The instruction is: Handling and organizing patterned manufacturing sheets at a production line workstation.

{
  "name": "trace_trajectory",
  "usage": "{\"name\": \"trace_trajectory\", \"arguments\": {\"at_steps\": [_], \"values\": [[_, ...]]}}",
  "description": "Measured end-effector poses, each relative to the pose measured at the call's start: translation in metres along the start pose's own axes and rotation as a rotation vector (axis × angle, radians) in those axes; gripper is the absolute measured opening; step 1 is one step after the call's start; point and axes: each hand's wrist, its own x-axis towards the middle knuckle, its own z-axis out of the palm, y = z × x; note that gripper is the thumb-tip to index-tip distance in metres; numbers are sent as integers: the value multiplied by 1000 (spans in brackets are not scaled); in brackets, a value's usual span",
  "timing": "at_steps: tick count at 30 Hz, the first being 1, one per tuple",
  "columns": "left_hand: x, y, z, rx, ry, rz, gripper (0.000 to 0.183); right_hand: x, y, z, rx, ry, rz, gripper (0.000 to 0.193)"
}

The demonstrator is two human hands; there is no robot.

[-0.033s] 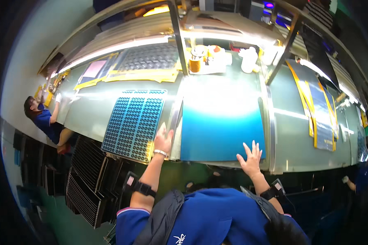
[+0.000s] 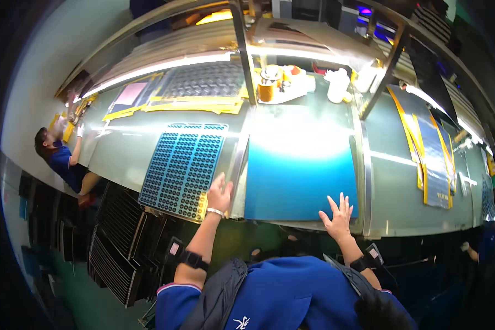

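A plain blue sheet [image 2: 300,190] lies flat on the bench in front of me, its upper part washed out by glare. My right hand [image 2: 338,217], fingers spread, is at the sheet's lower right corner. To the left rests a blue panel [image 2: 184,168] covered in rows of dark round marks, with a yellowish lower right corner. Between panel and sheet is my left hand [image 2: 219,199], beside the panel's right edge. Its fingers are stretched out with the thumb apart, and it holds nothing. Whether it touches the panel I cannot tell.
Metal posts [image 2: 243,52] rise at the bench's back. Cups and bottles [image 2: 338,87] stand under the bright lamp. Yellow-edged sheets lie back left and right [image 2: 435,165]. Dark ribbed racks [image 2: 118,242] stand below left. A person [image 2: 63,159] works at the far left.
The view has shifted slightly, so the bench sits a little lower and further right. Both hands stay by the same things, in nearly the same pose.
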Motion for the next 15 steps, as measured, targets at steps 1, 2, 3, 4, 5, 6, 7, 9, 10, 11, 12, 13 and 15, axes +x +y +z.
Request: {"name": "trace_trajectory", "arguments": {"at_steps": [1, 2, 3, 4, 5, 6, 7, 9, 10, 11, 12, 13, 15], "values": [[-11, 30, -17, 175, -122, -33, 42, 7, 6, 1, -4, -5, 3, 61], [-29, 44, -30, 197, -142, -100, 35, 15, 6, 0, -41, 54, -29, 58], [-50, 38, -40, 164, -137, -111, 30, 24, 8, -2, -38, 68, -49, 57], [-62, 58, -45, 318, -224, -12, 28, 38, 13, -4, -33, 86, -69, 55], [-79, 51, -42, 311, -211, 3, 28, 48, 12, -7, -51, 113, -57, 53], [-87, 48, -35, 323, -255, -1, 30, 55, 18, -11, -68, 142, -40, 52], [-86, 60, -23, 299, -326, -88, 32, 62, 43, -7, -39, 240, -60, 51], [-88, 60, -10, 141, -352, -212, 39, 72, 68, -1, 53, 276, 74, 50], [-93, 41, 3, 14, -271, -227, 44, 77, 85, 4, 86, 286, 166, 50], [-87, 54, 4, 58, -296, -264, 47, 82, 96, 4, 76, 240, 305, 53], [-85, 37, 13, 40, -267, -238, 50, 88, 105, 7, 32, 248, 356, 56], [-79, 39, 17, 76, -275, -264, 52, 91, 116, 12, -19, 264, 428, 58], [-70, 39, 26, 108, -268, -290, 54, 99, 131, 17, -34, 229, 467, 59]]}}
